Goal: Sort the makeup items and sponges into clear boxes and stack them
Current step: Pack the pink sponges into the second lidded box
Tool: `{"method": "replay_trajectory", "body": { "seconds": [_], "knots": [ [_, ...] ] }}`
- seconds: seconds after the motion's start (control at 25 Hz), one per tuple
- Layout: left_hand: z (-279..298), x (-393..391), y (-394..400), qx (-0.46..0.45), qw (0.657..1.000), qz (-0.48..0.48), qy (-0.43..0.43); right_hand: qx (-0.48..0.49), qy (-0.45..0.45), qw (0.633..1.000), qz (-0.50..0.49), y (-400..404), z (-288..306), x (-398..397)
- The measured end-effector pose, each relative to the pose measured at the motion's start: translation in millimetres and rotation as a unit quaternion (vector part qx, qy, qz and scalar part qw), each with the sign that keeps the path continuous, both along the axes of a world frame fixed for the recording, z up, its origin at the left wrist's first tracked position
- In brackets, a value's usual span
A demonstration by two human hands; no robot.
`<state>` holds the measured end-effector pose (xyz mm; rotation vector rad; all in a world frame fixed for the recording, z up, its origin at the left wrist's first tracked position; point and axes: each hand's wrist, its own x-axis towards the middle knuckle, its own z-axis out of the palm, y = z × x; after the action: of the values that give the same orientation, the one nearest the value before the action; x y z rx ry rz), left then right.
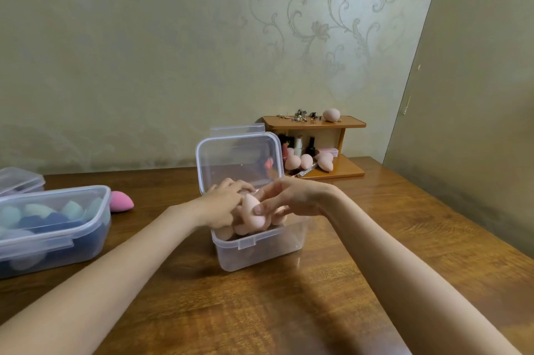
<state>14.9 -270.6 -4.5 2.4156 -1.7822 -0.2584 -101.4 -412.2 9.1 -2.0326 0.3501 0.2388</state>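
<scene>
Head view, looking down at a brown wooden table point(289, 311) set against a patterned wall. In the middle stands a small clear box point(260, 250) with its hinged lid point(238, 162) raised upright behind it; the box is heaped with pale peach sponges point(241, 229). Both bare forearms reach in from the bottom edge and meet over the box. The right hand point(289, 198) pinches one peach sponge point(252, 210) between thumb and fingers, holding it pointed end up just above the heap, right over the open box. The left hand point(224, 203) lies palm down on the sponges at the box's left side, fingers spread and fairly straight, touching the held sponge's left side; part of it is hidden by the heap. At the far left sits a longer clear box point(55, 227), lid on, filled with blue and green sponges, with another clear box point(20, 179) behind it. A bright pink sponge point(121, 201) lies on the table just beside the long box. Behind the open box, a small wooden shelf point(315, 123) holds more peach sponges and small bottles.
</scene>
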Motion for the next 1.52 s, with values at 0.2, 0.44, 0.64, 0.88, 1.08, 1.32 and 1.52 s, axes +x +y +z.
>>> {"method": "replay_trajectory", "body": {
  "seconds": [0.2,0.44,0.64,0.88,1.08,1.32,1.52],
  "knots": [
    [15.9,29.1,28.1,0.022,0.995,-0.016,0.092,-0.141,0.016,0.989,-0.03,33.8,-7.0,24.1],
    [-8.4,35.8,29.7,-0.076,0.996,0.043,0.0,-0.237,-0.005,0.971,0.012,68.1,-17.3,48.9],
    [9.5,46.8,37.7,-0.013,0.975,0.02,0.221,-0.229,-0.011,0.973,-0.021,67.2,-20.5,54.6],
    [4.6,41.8,24.4,0.032,0.991,-0.01,0.131,-0.174,0.009,0.984,-0.05,57.3,-8.0,45.2],
    [11.1,42.3,3.2,0.102,0.993,-0.033,0.04,-0.142,0.009,0.987,-0.068,14.1,23.2,26.6],
    [7.3,49.0,-14.8,0.113,0.992,-0.036,0.038,-0.468,0.004,0.853,-0.231,-85.7,12.4,46.9],
    [10.5,54.0,-19.9,0.12,0.991,-0.039,0.039,-0.666,0.102,0.737,-0.052,-107.1,-14.7,58.8]
  ]
}}
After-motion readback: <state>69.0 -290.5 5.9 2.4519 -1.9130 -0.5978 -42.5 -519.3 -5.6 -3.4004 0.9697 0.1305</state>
